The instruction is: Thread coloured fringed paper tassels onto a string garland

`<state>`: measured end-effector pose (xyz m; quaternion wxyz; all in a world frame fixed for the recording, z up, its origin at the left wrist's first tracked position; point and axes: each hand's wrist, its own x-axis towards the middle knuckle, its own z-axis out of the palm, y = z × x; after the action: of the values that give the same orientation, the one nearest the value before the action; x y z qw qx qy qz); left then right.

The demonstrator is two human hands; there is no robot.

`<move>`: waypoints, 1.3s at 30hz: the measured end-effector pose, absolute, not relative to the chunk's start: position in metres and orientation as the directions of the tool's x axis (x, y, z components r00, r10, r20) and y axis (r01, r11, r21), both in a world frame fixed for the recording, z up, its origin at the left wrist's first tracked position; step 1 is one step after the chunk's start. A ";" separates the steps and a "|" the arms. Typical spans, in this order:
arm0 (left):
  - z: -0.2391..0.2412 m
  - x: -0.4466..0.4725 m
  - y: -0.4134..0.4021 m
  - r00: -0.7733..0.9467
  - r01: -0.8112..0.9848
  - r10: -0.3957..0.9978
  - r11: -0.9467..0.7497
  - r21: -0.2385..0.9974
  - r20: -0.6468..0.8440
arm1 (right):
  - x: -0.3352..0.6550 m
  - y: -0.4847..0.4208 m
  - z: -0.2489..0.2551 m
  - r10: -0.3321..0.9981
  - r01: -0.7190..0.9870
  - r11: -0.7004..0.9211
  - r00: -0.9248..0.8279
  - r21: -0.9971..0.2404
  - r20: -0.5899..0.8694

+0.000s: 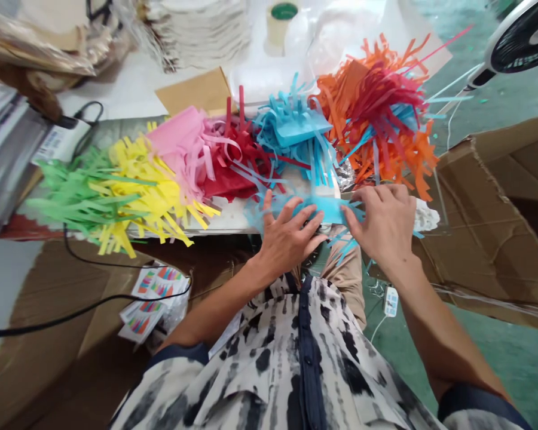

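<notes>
A strip of light-blue fringed tissue paper [325,209] lies across the table's front edge, slightly blurred, with some fringe hanging over. My left hand [289,234] rests on its left part, fingers spread. At the right end, my right hand [383,218] has thumb and curled fingers closed on the paper. Just behind are piles of fringed tissue: blue [296,128], dark red [237,164], pink [186,143], and orange [341,98] with red [383,95] on top. Yellow [143,191] and green [83,191] piles sit farther left.
Behind the piles lie a brown card [192,92], a stack of white sheets [201,36] and a tape roll [283,27]. A white fan [524,39] stands at upper right. Cardboard boxes [504,227] flank the table. A black cable [94,303] crosses at left, near printed cards [150,298].
</notes>
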<state>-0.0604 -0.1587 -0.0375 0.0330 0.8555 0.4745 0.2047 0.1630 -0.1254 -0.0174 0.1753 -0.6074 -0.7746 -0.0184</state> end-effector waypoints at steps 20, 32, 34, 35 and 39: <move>-0.018 -0.167 -0.104 0.038 0.913 0.883 -0.221 0.342 0.468 | 0.185 -0.170 -0.042 0.842 0.825 0.532 -0.490 -0.192 0.227; -0.052 -0.063 -0.164 0.572 0.680 0.706 -0.693 0.240 0.418 | 0.186 -0.171 -0.048 0.828 0.830 0.534 -0.475 -0.163 0.297; -0.061 -0.068 -0.161 0.525 0.695 0.742 -0.656 0.293 0.417 | 0.189 -0.166 -0.044 0.837 0.822 0.531 -0.471 -0.208 0.278; -0.061 -0.072 -0.159 0.500 0.696 0.762 -0.636 0.333 0.411 | 0.191 -0.163 -0.042 0.840 0.814 0.530 -0.464 -0.240 0.282; -0.046 -0.085 -0.152 0.385 0.721 0.856 -0.512 0.467 0.345 | 0.193 -0.148 -0.035 0.872 0.792 0.484 -0.401 -0.373 0.279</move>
<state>-0.0846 -0.1523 -0.0459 0.1208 0.8232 0.4791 0.2797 0.1931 -0.1482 -0.0354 0.2224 -0.5000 -0.8321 0.0908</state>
